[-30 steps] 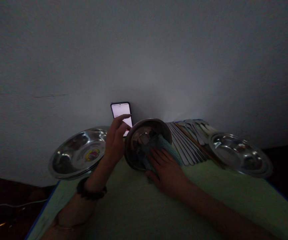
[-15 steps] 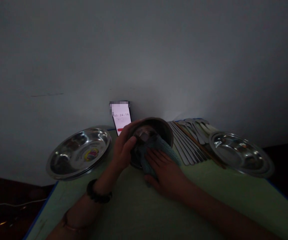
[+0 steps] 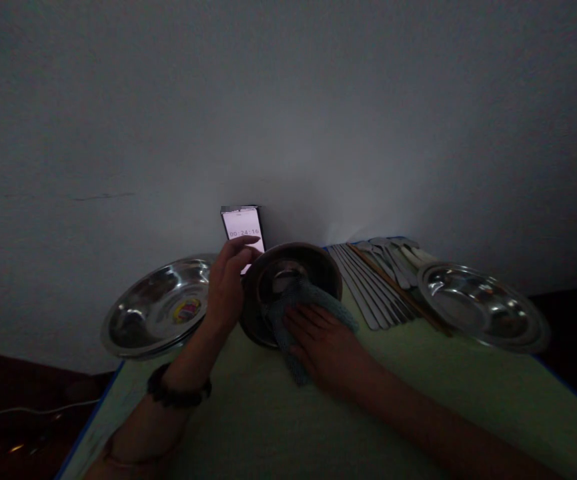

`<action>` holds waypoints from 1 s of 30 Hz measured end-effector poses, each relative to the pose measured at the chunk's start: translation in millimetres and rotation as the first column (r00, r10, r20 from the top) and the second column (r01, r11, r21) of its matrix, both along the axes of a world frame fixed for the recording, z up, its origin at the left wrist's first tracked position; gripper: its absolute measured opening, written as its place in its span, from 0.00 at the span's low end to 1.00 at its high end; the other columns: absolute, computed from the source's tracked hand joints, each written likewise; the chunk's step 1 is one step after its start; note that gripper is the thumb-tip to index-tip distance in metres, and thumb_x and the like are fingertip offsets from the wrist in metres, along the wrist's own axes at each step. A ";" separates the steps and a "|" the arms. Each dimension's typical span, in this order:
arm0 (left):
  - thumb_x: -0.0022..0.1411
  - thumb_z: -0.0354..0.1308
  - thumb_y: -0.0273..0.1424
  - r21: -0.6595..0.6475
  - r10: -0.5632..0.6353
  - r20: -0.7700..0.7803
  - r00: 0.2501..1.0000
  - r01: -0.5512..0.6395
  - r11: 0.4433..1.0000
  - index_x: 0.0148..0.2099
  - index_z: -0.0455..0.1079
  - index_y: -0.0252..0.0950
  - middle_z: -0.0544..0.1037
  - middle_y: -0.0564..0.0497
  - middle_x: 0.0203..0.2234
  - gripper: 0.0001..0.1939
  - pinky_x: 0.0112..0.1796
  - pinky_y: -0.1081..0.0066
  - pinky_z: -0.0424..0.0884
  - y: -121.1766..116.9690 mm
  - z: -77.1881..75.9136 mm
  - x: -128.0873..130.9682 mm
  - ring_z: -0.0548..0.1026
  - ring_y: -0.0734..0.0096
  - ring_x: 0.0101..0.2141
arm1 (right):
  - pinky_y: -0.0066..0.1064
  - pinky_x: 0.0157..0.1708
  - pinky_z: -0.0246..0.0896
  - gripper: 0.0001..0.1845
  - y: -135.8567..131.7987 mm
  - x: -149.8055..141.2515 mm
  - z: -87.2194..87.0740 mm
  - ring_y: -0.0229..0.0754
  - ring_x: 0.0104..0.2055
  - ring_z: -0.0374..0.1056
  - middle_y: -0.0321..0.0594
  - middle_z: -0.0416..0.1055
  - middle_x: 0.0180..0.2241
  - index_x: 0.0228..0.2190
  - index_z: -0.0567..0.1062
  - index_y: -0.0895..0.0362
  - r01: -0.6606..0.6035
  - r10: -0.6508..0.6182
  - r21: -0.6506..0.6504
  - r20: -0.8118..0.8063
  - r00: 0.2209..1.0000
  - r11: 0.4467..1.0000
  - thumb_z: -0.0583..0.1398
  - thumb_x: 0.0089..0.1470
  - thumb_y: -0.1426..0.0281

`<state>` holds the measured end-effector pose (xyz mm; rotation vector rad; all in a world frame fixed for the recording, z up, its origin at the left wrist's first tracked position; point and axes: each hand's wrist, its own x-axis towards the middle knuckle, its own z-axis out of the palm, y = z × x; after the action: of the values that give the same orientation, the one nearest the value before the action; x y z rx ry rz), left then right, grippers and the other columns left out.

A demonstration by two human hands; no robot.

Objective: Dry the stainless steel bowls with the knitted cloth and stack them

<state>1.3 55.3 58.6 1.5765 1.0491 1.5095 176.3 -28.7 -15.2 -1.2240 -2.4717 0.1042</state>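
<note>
Textured cloth [image 3: 313,295] — inside a round metal bowl [image 3: 264,288].

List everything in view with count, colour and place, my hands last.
Wall: one, grey, background
Table: one, green with blue edge, foreground
Phone: one, dark with lit screen, against the wall
Bowl: one, silver, tilted, centre
Cloth: one, blue-green, in the bowl
Left basins: stacked, count unclear, silver, table's left
Sticker: one, yellow and red, in the left stack
Right basin: at least one, silver, table's right
Slim utensils: several, silver, right of the bowl
Stick: at least one, brown, beside slim utensils
Spoon-like utensils: several, silver, near the wall
Cable: one, white, lower left
Wristbands: two, one black, left arm
Left hand: one, before the phone
Right hand: one, on the cloth
</note>
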 end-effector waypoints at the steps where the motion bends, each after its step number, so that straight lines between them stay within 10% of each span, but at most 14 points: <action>1: 0.57 0.54 0.38 -0.032 -0.078 -0.041 0.996 0.076 0.997 0.48 0.72 0.38 0.78 0.47 0.38 0.18 0.38 0.64 0.72 2.3 3.6 -3.4 0.75 0.62 0.37 | 0.42 0.65 0.44 0.26 0.5 -1.0 -0.4 0.47 0.64 0.53 0.44 0.60 0.61 0.58 0.64 0.62 0.002 -0.002 0.020 0.005 1.000 1.000 0.45 0.65 0.62; 6: 0.57 0.55 0.39 -0.136 -0.316 -0.068 0.946 0.305 0.943 0.51 0.73 0.39 0.80 0.46 0.40 0.21 0.45 0.58 0.69 6.6 -2.6 -7.7 0.75 0.55 0.45 | 0.41 0.64 0.45 0.25 1.5 0.3 0.2 0.47 0.63 0.55 0.45 0.62 0.60 0.57 0.66 0.63 0.021 -0.024 0.080 0.030 0.999 0.997 0.47 0.64 0.64; 17: 0.59 0.53 0.36 0.152 0.150 0.082 0.985 -0.161 0.975 0.51 0.65 0.38 0.75 0.48 0.45 0.17 0.48 0.61 0.66 -27.7 -56.2 37.0 0.72 0.61 0.46 | 0.44 0.64 0.48 0.25 6.7 7.6 -1.5 0.46 0.64 0.53 0.45 0.59 0.62 0.59 0.62 0.62 0.093 -0.093 0.009 -0.039 0.995 0.996 0.47 0.64 0.66; 23: 0.57 0.54 0.38 -0.005 0.090 -0.087 0.992 -0.091 0.996 0.42 0.69 0.37 0.76 0.48 0.36 0.13 0.43 0.60 0.67 -11.3 -21.2 19.4 0.72 0.59 0.40 | 0.45 0.64 0.48 0.25 6.9 8.2 3.1 0.50 0.63 0.55 0.46 0.60 0.61 0.58 0.65 0.63 0.062 -0.062 0.016 0.003 0.998 0.998 0.49 0.62 0.67; 30: 0.59 0.54 0.40 -0.126 -0.313 -0.029 0.949 0.308 0.943 0.48 0.74 0.39 0.78 0.48 0.45 0.17 0.51 0.58 0.64 8.9 -4.5 -1.2 0.72 0.55 0.49 | 0.43 0.64 0.47 0.23 5.9 10.7 9.7 0.48 0.62 0.57 0.45 0.63 0.59 0.56 0.67 0.62 -0.010 0.009 0.048 0.030 1.000 0.999 0.50 0.62 0.67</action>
<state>0.1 64.2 54.1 1.6142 0.8524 1.1788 187.0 -22.8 -5.6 -1.2027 -2.4909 0.0291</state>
